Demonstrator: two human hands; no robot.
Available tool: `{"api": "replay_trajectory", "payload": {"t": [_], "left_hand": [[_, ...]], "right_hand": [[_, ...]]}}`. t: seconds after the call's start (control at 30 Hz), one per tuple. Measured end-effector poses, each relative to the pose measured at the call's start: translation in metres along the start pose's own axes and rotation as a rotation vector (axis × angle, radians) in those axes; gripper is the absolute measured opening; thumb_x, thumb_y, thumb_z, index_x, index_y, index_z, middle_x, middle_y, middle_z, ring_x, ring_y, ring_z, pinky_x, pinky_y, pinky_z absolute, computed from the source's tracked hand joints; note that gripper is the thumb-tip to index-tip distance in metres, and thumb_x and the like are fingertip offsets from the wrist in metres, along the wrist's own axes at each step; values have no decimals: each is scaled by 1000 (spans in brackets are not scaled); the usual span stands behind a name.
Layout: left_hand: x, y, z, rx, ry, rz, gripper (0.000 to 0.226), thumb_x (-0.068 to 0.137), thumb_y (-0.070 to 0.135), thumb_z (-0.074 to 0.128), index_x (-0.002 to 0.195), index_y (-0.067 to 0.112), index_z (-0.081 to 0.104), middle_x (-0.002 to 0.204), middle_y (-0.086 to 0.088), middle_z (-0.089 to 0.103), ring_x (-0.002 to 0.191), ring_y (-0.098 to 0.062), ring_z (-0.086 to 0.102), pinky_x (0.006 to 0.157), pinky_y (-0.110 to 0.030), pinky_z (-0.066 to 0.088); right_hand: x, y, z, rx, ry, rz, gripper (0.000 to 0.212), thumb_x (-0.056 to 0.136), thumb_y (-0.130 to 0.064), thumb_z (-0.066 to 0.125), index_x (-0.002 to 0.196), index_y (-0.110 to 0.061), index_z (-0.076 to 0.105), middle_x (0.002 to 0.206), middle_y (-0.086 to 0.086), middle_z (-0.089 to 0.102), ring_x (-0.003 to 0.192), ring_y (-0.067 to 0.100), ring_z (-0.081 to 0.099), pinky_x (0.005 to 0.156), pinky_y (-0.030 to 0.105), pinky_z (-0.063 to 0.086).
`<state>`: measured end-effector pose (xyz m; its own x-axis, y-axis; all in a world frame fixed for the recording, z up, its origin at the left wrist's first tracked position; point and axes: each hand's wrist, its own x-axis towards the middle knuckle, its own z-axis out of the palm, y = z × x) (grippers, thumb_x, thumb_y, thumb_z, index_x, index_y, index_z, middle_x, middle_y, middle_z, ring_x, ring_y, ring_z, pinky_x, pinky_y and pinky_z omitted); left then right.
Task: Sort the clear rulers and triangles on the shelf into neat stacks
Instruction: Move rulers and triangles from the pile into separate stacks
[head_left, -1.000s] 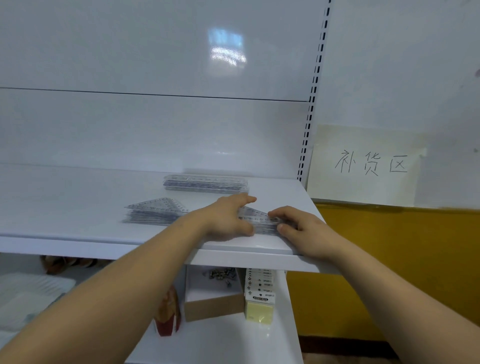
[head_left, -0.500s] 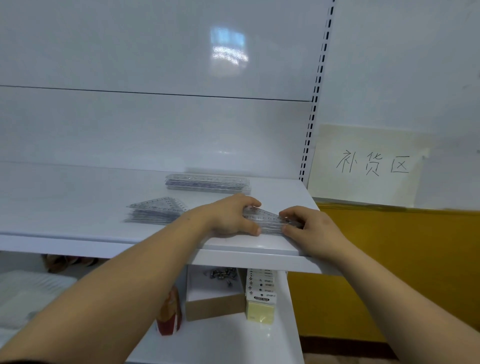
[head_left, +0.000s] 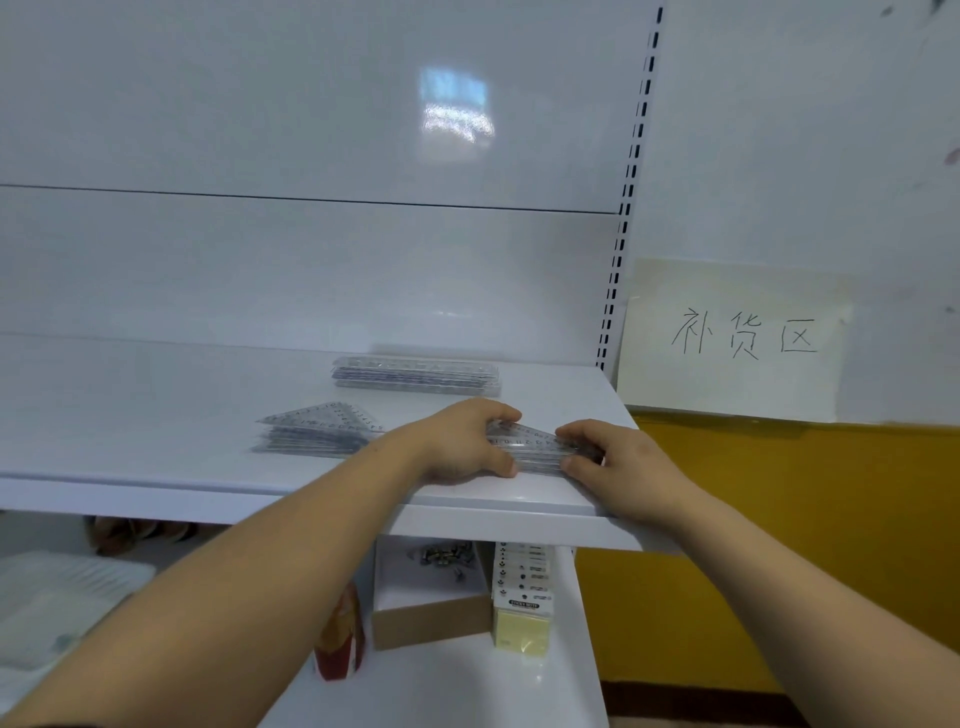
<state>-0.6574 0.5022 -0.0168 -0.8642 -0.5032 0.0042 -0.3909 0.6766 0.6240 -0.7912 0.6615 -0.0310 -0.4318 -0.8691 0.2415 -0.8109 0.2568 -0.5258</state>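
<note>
White metal shelf (head_left: 156, 395), near right corner — stack of clear plastic scale-printed pieces (head_left: 530, 448), on or just above the surface, left hand (head_left: 457, 441) and right hand (head_left: 618, 460) each curled round one end. Left of it: pile of clear plastic triangles (head_left: 311, 432). Far — stack of clear straight rulers (head_left: 415, 374). Right wall: handwritten paper sign (head_left: 727, 374).

White metal shelf (head_left: 130, 415) spans frame; glossy white back panel (head_left: 260, 270) behind, horizontal seam across it. Blurred window reflection (head_left: 454, 111) on panel at 12 o'clock. Slotted upright (head_left: 631, 182) at 1 o'clock. White wall (head_left: 805, 130) at 2 o'clock; cream paper sign (head_left: 727, 384) with handwritten characters at 3 o'clock. Mustard-yellow wall band (head_left: 779, 493) toward 4 o'clock. Lower shelf (head_left: 467, 686) at 6 o'clock.
</note>
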Motion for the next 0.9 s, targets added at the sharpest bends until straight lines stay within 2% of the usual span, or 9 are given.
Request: {"api": "replay_trajectory", "payload": {"t": [0.1, 0.2, 0.27, 0.4, 0.5, 0.67, 0.77, 0.9], "left_hand": [[-2, 0, -2, 43, -13, -2, 84, 75, 30, 77, 145, 27, 31, 153, 2, 26, 135, -17, 32, 108, -28, 29], [-7, -1, -7, 172, -8, -47, 94, 73, 44, 75, 149, 30, 20, 157, 2, 9, 143, -22, 18, 115, -40, 23], [-12, -1, -7, 204, 41, -77, 92, 75, 45, 73, 149, 30, 19, 157, -2, 14, 141, -25, 23, 113, -40, 27], [-22, 0, 0, 213, 162, -50, 74, 83, 34, 68, 146, 25, 30, 149, -3, 37, 131, -22, 41, 101, -29, 34], [-27, -1, 0, 196, 180, -55, 73, 84, 33, 68, 146, 24, 30, 148, -3, 39, 130, -22, 42, 100, -28, 34], [-32, -1, -1, 211, 215, -46, 64, 84, 30, 67, 141, 22, 40, 141, -5, 47, 124, -21, 47, 96, -27, 36], [-35, -5, -1, 133, 223, -64, 66, 81, 32, 70, 140, 24, 40, 137, -4, 50, 119, -19, 51, 90, -24, 37], [-39, -7, -1, 114, 254, -53, 57, 85, 32, 67, 137, 20, 46, 136, -4, 53, 119, -16, 52, 90, -21, 36]], "right_hand": [[-3, 1, -6, -20, -41, -5, 39, 96, -34, 49, 135, -29, 48, 125, -8, 57, 100, 4, 47, 84, 17, 33], [-7, 5, -7, -9, 9, -11, 32, 97, -33, 48, 128, -28, 55, 122, -9, 59, 98, 4, 48, 79, 17, 34], [-9, 6, -5, 6, 27, -9, 31, 97, -32, 49, 127, -28, 56, 120, -10, 60, 96, 5, 50, 79, 18, 35], [-10, 6, -3, 82, -14, 17, 40, 89, -34, 60, 129, -31, 53, 109, -7, 62, 82, 7, 60, 77, 24, 50], [-10, 6, -2, -29, -9, -11, 41, 91, -32, 58, 132, -27, 52, 116, -4, 62, 90, 8, 55, 80, 21, 44], [-10, 5, -3, -63, 3, -12, 41, 93, -31, 55, 134, -27, 51, 119, -3, 62, 90, 7, 53, 81, 22, 40], [-12, 4, -4, 14, 1, 4, 40, 92, -35, 56, 131, -26, 53, 109, -4, 65, 79, 6, 59, 76, 23, 45], [-12, 5, -4, 15, 32, 11, 36, 95, -35, 50, 129, -23, 56, 110, -8, 60, 81, 4, 55, 78, 22, 41]]}}
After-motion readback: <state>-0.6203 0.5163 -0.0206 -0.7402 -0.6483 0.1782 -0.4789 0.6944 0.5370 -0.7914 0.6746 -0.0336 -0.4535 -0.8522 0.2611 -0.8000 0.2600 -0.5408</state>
